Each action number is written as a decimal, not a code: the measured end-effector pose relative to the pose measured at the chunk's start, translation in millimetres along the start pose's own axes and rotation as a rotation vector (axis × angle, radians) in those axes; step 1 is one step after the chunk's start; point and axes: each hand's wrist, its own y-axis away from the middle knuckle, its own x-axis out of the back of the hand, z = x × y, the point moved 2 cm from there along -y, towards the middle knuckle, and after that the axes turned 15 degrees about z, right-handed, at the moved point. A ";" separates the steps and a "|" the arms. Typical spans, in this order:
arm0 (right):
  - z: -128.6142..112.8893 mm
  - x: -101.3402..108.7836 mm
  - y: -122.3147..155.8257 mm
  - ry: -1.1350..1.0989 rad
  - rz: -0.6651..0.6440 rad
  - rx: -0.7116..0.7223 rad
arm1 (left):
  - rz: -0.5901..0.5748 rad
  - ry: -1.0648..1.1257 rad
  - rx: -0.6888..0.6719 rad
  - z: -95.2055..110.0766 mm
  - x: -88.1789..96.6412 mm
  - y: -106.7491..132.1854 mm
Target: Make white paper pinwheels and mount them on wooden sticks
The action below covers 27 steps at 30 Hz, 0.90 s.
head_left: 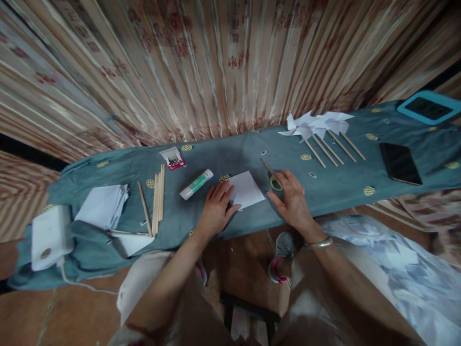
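Left hand (pixel 216 209) on paper (pixel 248 190); right hand (pixel 293 199) by scissors (pixel 272 177), blades pointing far-left

Left hand (pixel 217 207) flat on the white paper square (pixel 248 190); right hand (pixel 293 202) at the scissors (pixel 273 179)

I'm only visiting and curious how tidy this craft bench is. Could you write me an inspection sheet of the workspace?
Surface: long bench under a blue-grey cloth, rumpled at the left end.
Things in hand: white paper square; scissors beside it.
Clutter: glue stick, loose wooden sticks, paper stack, small box, paper pinwheels, phone, tablet.
Hands: left hand flat on the paper's edge; right hand open, at the scissors' handle.
Cables: one white cord hanging near a white block at the left end.
Surroundings: patterned curtain behind, reddish floor below.
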 end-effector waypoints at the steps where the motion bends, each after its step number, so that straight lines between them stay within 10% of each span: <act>1: -0.3 0.9 -2.7 -0.007 0.026 -0.008 | 0.044 0.017 0.006 -2.5 5.1 0.2; 7: -8.7 -1.5 -13.9 -0.052 0.091 -0.045 | 0.369 -0.161 0.228 -42.5 47.6 4.9; 15: -14.5 -6.4 -16.7 -0.092 0.128 -0.058 | 0.263 -0.138 0.417 -81.5 45.8 10.2; 20: -28.5 0.7 -17.5 -0.201 0.104 -0.106 | 0.341 0.202 0.609 -66.7 44.8 6.3; 27: -66.5 -9.1 -3.0 -0.934 -0.327 -0.608 | 0.033 1.115 0.901 -0.7 22.5 7.0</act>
